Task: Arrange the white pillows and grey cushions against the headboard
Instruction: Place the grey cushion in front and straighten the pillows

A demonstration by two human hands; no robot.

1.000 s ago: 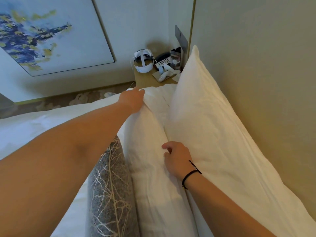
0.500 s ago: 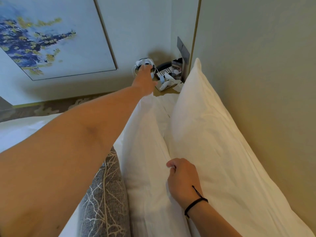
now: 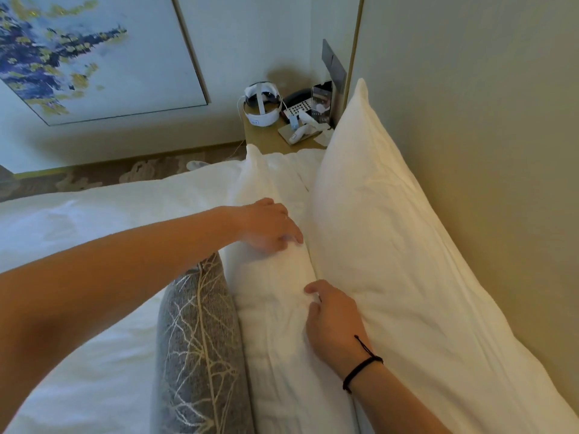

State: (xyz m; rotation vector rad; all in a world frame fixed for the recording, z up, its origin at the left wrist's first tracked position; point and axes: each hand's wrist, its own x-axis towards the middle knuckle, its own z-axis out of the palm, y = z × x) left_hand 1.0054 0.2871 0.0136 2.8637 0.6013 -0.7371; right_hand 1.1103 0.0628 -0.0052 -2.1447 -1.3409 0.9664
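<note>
Two white pillows stand on edge along the beige headboard (image 3: 485,151). The back pillow (image 3: 391,245) leans on it, and the front pillow (image 3: 275,308) leans on the back one. A grey cushion (image 3: 194,339) with a pale branch pattern stands against the front pillow's near side. My left hand (image 3: 266,223) lies on the front pillow's top edge, fingers spread and pressing down. Closer to me, my right hand (image 3: 332,321), with a black wrist cord, has its fingers curled into the front pillow's fabric at the seam between the pillows.
A white duvet (image 3: 94,220) covers the bed to the left. Past the pillows' far end is a wooden nightstand (image 3: 266,139) with a white headset (image 3: 261,104), a desk phone (image 3: 297,103) and small items. A blue-and-gold painting (image 3: 78,51) hangs on the far wall.
My left hand let go of the front pillow's far corner and came back to the middle of its top edge. My right hand stays at the seam, its fist loosened.
</note>
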